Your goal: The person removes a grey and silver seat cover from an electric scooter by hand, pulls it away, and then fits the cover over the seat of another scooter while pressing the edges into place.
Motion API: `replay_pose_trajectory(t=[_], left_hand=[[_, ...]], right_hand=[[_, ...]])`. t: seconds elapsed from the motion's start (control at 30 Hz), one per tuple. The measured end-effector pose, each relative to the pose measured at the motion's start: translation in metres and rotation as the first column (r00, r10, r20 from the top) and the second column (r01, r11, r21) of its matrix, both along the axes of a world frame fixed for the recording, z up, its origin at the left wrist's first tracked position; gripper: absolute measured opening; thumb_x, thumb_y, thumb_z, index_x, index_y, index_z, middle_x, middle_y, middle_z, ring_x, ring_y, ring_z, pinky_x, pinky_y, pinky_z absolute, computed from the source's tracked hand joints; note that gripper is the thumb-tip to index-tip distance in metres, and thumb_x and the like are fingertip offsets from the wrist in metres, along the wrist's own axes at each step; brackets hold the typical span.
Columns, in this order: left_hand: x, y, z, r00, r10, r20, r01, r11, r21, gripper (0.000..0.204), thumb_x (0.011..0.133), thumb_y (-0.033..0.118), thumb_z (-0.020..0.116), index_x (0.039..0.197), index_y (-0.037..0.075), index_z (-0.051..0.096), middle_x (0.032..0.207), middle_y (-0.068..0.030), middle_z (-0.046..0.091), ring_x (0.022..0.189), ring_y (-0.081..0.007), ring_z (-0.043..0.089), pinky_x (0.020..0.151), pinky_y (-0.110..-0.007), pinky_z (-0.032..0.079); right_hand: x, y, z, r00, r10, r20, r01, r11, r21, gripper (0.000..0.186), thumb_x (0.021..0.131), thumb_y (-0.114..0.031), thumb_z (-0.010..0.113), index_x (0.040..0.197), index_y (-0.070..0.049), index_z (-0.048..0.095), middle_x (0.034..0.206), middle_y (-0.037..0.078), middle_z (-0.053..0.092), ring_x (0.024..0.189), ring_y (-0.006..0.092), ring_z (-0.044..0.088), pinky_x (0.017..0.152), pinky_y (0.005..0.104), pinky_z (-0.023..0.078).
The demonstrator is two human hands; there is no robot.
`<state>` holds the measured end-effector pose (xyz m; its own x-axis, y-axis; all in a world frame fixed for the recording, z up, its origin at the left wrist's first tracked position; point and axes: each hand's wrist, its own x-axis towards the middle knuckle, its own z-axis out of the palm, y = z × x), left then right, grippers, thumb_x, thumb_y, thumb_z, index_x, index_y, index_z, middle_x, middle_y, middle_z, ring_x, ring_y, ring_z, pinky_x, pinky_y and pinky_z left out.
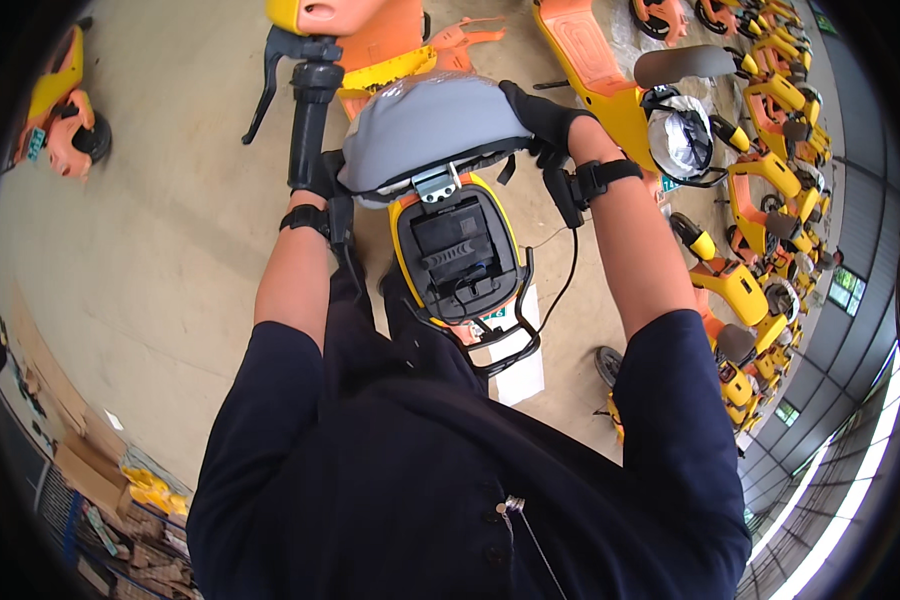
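Observation:
A grey padded scooter seat stands tipped up on a metal hinge. Both my hands, in black gloves, are at its sides. My left hand is against the left edge, its fingers mostly hidden behind the seat and beside the black handlebar grip. At the right end, my right hand is closed round the seat's edge. Under the raised seat, the black storage compartment is uncovered, with a dark ribbed handle-like part and some cable inside. Its rim is yellow.
A black tubular rear rack juts toward me. Yellow and orange scooters line the right side, one with a silver-covered seat close by. Another scooter stands far left. Cardboard and wire crates lie lower left.

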<state>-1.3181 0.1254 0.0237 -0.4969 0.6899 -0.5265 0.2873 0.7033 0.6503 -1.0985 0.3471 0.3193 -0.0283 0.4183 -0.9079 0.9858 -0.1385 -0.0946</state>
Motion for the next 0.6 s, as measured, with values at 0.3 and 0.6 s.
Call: replay_pose_trajectory(t=[0.3,0.6], left_hand=[[-0.009,0.006,-0.017,0.932,0.238,0.273,-0.231,0.971,-0.06,0.034,0.081,0.032,0.06,0.103,0.006,0.056,0.096,-0.0097,0.059,0.091,-0.0243,0.056,0.078,-0.035,0.043],[0.053,-0.037,0.189,0.981,0.162,0.103,-0.191,0.86,0.473,0.043,0.088,0.023,0.054,0.123,0.0,0.044,0.119,-0.0129,0.051,0.113,-0.0245,0.047,0.095,-0.038,0.037]], right_hand=[[0.034,0.031,-0.091,0.414,0.807,-0.421,-0.304,0.558,0.772,0.057,0.068,-0.03,0.066,0.116,-0.01,0.044,0.107,0.019,0.056,0.095,0.0364,0.056,0.08,0.0378,0.046],[0.025,0.018,-0.099,0.536,0.838,-0.097,-0.118,0.189,0.975,0.016,0.079,-0.008,0.045,0.093,-0.008,0.054,0.089,0.012,0.062,0.083,0.0302,0.061,0.071,0.0357,0.05]])
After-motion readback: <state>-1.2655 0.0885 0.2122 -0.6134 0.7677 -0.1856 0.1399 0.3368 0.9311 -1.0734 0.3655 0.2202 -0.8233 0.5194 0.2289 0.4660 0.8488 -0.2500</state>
